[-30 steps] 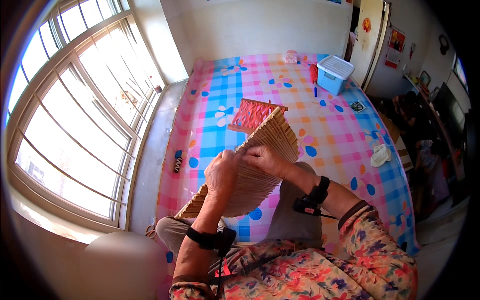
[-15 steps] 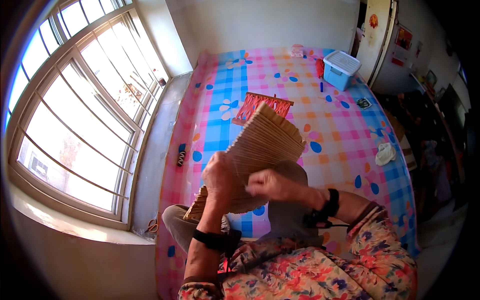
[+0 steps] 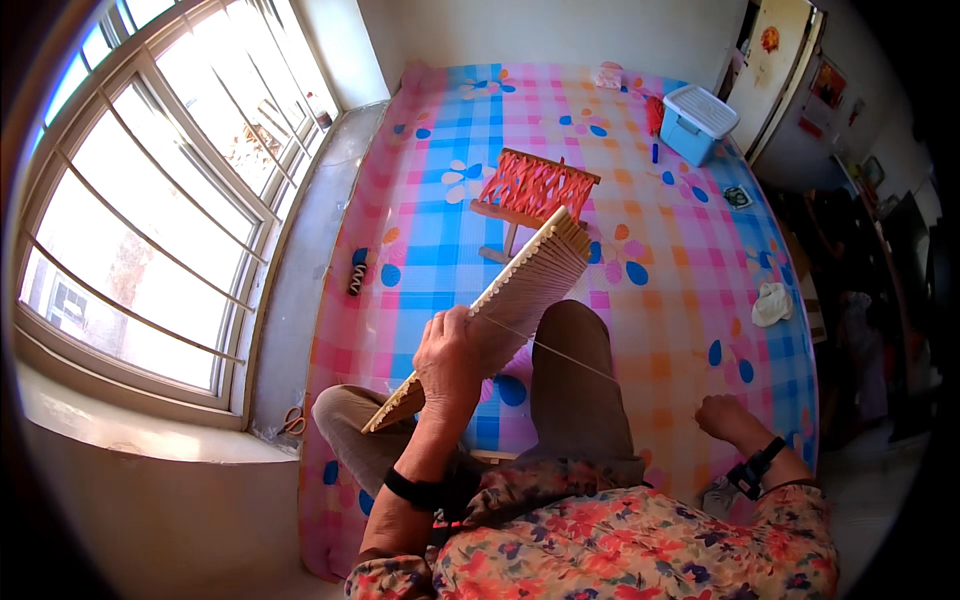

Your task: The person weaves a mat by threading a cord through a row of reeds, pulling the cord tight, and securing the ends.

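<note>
A stiff mat of thin pale stalks point(image 3: 528, 285), laid side by side, stands tilted above my lap with its stalk ends along the upper edge. My left hand point(image 3: 447, 352) is closed around its near-left part, the fingers partly hidden behind it. From the mat's middle a thin light thread point(image 3: 575, 361) runs taut to the right, across my knee. My right hand point(image 3: 733, 420) is out at the far right with fingers curled closed, in line with the thread. Whether a needle is in those fingers is too small to tell.
Before me on the checked, flowered sheet point(image 3: 660, 300) stands a wooden frame wound with red strips point(image 3: 540, 188). Farther right are a blue box with a white lid point(image 3: 695, 125) and a white cloth point(image 3: 771, 304). Scissors point(image 3: 293, 421) lie by the barred window point(image 3: 140, 240) at left.
My right hand has swung from beside the mat out to the far right, and the thread now shows stretched. The mat has turned more edge-on, still in my left hand.
</note>
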### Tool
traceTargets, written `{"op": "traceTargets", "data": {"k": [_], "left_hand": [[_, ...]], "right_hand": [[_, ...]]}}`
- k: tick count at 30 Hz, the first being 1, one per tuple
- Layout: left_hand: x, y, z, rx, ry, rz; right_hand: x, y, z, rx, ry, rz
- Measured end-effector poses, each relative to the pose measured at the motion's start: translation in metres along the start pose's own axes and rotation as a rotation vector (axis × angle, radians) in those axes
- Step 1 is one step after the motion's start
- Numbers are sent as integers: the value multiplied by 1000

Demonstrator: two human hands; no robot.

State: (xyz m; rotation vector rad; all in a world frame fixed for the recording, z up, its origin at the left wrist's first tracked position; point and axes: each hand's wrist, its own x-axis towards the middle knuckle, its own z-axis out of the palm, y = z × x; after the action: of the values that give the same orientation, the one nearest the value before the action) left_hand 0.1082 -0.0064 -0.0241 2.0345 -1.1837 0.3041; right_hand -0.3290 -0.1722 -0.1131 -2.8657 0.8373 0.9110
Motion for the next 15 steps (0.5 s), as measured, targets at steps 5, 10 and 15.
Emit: {"op": "traceTargets", "data": {"k": [5, 10, 15], "left_hand": [[-5, 24, 2, -42, -142, 109], [-23, 45, -5, -99, -208, 81], [-34, 35, -4, -124, -144, 112]], "right_hand": [[61, -88, -142, 723, 855, -293], [98, -162, -180, 1481, 545, -461], [87, -156, -171, 1459, 183, -468]]}}
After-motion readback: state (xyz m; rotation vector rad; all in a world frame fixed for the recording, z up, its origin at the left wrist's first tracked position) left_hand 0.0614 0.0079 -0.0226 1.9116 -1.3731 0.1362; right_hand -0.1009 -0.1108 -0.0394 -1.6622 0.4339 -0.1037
